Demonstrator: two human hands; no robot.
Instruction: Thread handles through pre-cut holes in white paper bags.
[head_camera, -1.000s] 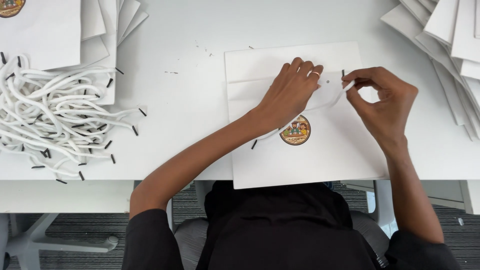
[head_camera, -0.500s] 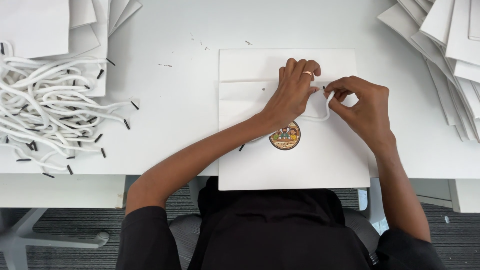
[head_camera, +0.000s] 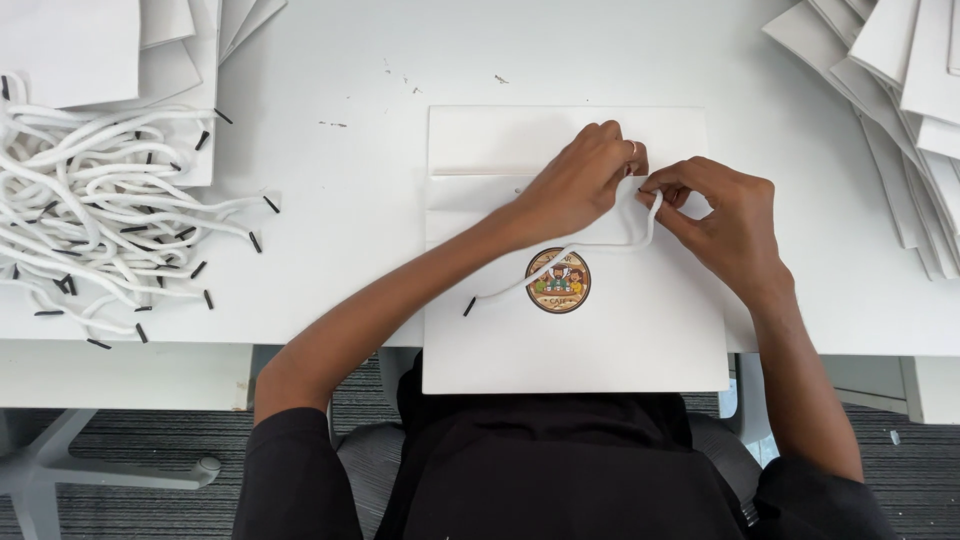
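A flat white paper bag (head_camera: 600, 330) with a round coloured sticker (head_camera: 558, 281) lies on the white table in front of me, hanging a little over the front edge. My left hand (head_camera: 575, 185) presses on the bag's upper part near its folded top. My right hand (head_camera: 725, 225) pinches a white cord with black tips (head_camera: 590, 245) right beside the left fingers. The cord loops down across the bag, and its free black tip rests near the bag's left edge.
A heap of white cords with black tips (head_camera: 90, 220) lies at the left. Stacks of flat white bags sit at the top left (head_camera: 90, 50) and fan out at the top right (head_camera: 890, 80). The table's front edge (head_camera: 120, 340) runs below, with a chair base on grey floor.
My right hand has moved left with the cord end, up against the left fingers at the bag's top. The cord now loops over the bag. The left hand stayed put.
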